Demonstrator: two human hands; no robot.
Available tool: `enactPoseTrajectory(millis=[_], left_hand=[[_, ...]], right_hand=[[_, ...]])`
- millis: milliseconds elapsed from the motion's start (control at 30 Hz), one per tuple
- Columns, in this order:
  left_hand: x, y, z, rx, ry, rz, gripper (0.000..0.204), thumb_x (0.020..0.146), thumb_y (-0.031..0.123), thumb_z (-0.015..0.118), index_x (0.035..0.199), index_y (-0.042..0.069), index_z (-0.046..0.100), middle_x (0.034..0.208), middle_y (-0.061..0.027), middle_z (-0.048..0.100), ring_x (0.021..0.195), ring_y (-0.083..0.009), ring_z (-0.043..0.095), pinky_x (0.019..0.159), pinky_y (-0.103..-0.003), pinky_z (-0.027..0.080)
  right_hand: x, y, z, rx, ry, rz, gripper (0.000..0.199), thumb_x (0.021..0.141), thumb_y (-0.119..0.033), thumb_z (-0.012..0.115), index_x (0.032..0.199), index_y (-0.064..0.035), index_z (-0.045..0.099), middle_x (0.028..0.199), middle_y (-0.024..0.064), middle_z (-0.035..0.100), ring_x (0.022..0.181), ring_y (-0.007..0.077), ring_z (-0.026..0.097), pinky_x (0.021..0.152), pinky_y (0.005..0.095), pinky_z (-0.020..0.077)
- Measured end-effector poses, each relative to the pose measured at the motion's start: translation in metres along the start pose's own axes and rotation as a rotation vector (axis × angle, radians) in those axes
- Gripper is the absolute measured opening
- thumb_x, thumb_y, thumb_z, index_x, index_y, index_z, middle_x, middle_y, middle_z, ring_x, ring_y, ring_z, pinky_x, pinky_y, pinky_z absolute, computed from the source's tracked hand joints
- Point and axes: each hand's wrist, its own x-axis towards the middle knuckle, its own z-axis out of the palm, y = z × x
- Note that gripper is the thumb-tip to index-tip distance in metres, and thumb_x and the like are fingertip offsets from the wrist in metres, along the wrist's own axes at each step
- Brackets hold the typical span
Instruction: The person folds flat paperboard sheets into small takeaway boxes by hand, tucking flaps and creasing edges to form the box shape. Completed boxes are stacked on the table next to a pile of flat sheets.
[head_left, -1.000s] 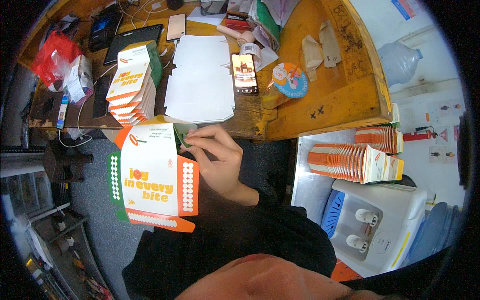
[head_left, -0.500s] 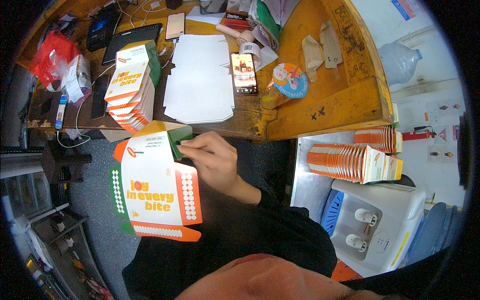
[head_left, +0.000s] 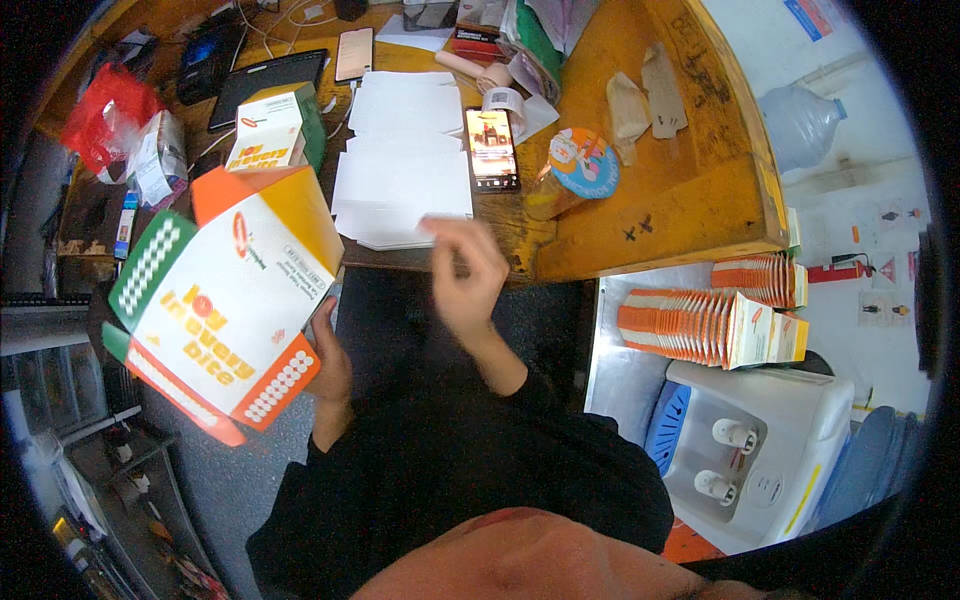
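A partly folded food carton (head_left: 225, 310), white with orange, green and yellow flaps, is tilted at the left, in front of the desk. My left hand (head_left: 332, 365) grips it at its right edge, its fingers partly hidden behind the cardboard. My right hand (head_left: 466, 275) is apart from the carton, at the front edge of a stack of flat white card blanks (head_left: 400, 190). It is slightly blurred, its fingers loosely bent and apart, with nothing visible in them. Behind the held carton stands a nested stack of folded cartons (head_left: 275, 125), partly hidden by it.
On the wooden desk (head_left: 640, 210) lie a lit phone (head_left: 491, 150), another phone (head_left: 354, 55), a round sticker (head_left: 583, 163) and a red plastic bag (head_left: 108, 110). Rows of folded cartons (head_left: 680, 325) stand at the right, beside a water dispenser (head_left: 750, 450).
The carton has moved left and closer, and turned. My left hand now shows at its right edge. My right hand has let go of its flap and moved right and up toward the white blanks.
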Motion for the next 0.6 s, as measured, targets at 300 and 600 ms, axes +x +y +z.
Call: enactPoseTrajectory(millis=[300, 600], left_hand=[[0.003, 0.019, 0.004, 0.335, -0.326, 0.299, 0.041, 0.082, 0.022, 0.08, 0.115, 0.004, 0.065, 0.111, -0.0112, 0.069, 0.099, -0.0248, 0.065, 0.088, -0.038, 0.05], [0.037, 0.029, 0.011, 0.387, -0.579, 0.758, 0.024, 0.08, 0.01, 0.063, 0.101, 0.007, 0.074, 0.108, -0.0043, 0.072, 0.104, -0.0206, 0.067, 0.084, -0.031, 0.056]], right_hand=[[0.037, 0.14, 0.018, -0.765, -0.104, 0.176, 0.046, 0.091, -0.016, 0.056, 0.13, 0.0026, 0.04, 0.139, 0.0299, 0.042, 0.134, 0.0405, 0.037, 0.108, 0.0509, 0.0292], [0.055, 0.04, -0.042, 0.631, -0.547, 0.651, 0.044, 0.099, -0.03, 0.055, 0.136, -0.0058, 0.048, 0.123, 0.0163, 0.061, 0.112, 0.0223, 0.058, 0.087, 0.039, 0.0506]])
